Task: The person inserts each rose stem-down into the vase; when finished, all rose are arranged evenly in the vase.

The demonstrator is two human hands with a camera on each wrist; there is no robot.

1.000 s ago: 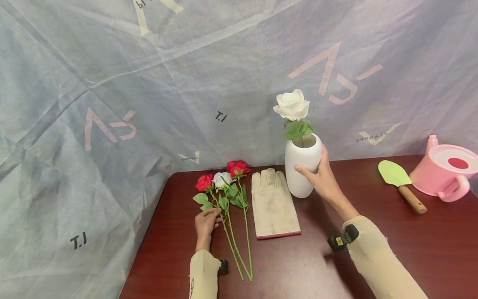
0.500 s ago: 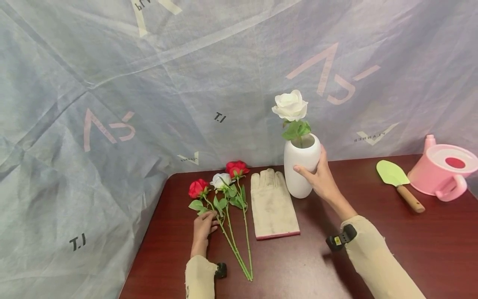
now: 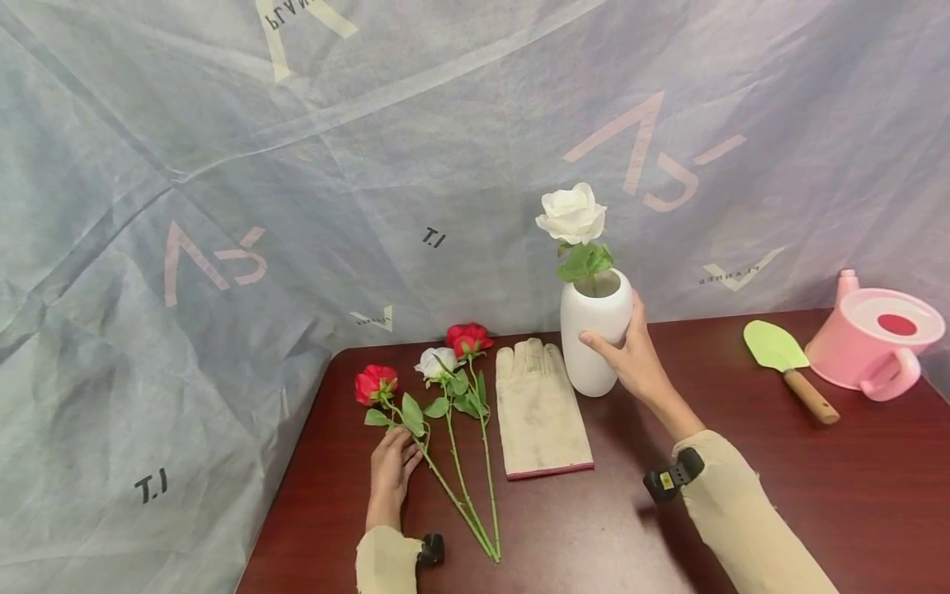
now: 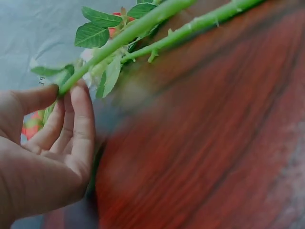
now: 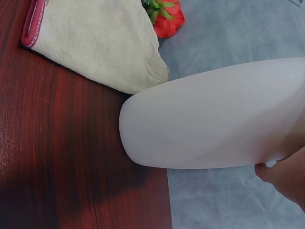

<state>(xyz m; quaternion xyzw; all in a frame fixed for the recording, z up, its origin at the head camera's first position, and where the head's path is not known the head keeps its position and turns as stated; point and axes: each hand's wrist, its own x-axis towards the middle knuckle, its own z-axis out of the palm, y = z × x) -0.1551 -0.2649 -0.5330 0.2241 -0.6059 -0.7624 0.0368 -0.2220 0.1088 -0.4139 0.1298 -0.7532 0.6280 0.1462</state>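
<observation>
My left hand (image 3: pixel 391 469) pinches the green stem of the leftmost red rose (image 3: pixel 375 384) just below its leaves; in the left wrist view the thumb and fingertips meet on that stem (image 4: pixel 119 43). Beside it on the table lie a white rose (image 3: pixel 436 364) and another red rose (image 3: pixel 469 339), the lower stem ends converging near the front. My right hand (image 3: pixel 632 356) grips the right side of a white vase (image 3: pixel 594 342), thumb across its front. One white rose (image 3: pixel 572 214) with green leaves stands upright in the vase. The vase's base shows in the right wrist view.
A cream work glove (image 3: pixel 542 412) with a red hem lies between the roses and the vase. To the right are a green trowel (image 3: pixel 775 345) with a wooden handle and a pink watering can (image 3: pixel 853 346). Grey cloth (image 3: pixel 312 206) hangs behind the dark red table (image 3: pixel 579 536).
The left hand has moved left and slightly toward the front, drawing the leftmost red rose's head away from the other two. The right hand stays on the vase.
</observation>
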